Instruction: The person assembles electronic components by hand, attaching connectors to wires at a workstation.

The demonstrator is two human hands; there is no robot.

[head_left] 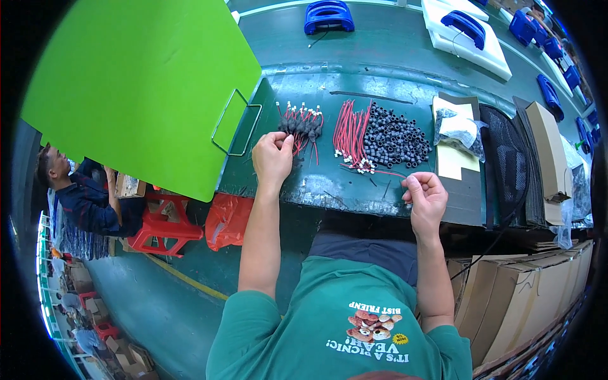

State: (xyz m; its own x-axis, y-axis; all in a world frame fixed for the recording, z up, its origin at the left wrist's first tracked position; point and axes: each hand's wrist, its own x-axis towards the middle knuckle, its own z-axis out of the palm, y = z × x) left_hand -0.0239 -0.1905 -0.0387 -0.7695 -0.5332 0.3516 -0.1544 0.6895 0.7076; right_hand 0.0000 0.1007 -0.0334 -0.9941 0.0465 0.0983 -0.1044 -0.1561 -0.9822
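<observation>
Left hand (273, 157): fingers curled nearly closed, tips against the near edge of a cluster of red wires with black caps and white connectors (301, 126); whether it grips one, cannot tell. Right hand (423, 193): thumb and forefinger all but together, apparently pinching the right end of a single thin red wire (380, 172), which trails leftward past the near end of a loose bundle of red wires with white connectors (350, 130). All on a dark green table (316, 187); a heap of small black plastic cylindrical caps (399, 136) lies just right of the bundle.

Risks, judged: the trailing wire passes close by the bundle's connectors; a quick pull could snag and drag others out of line. Caps are round and unfenced; a sleeve or wrist brush might roll some off. The capped cluster lies tangled, so lifting one could bring neighbours.

Counts: hands, two; single wire, one; long thin black strip (373, 96) beyond the bundle, one; clear plastic bag (459, 130), one. Cluster, bundle and caps: many, overlapping, no sure count.
</observation>
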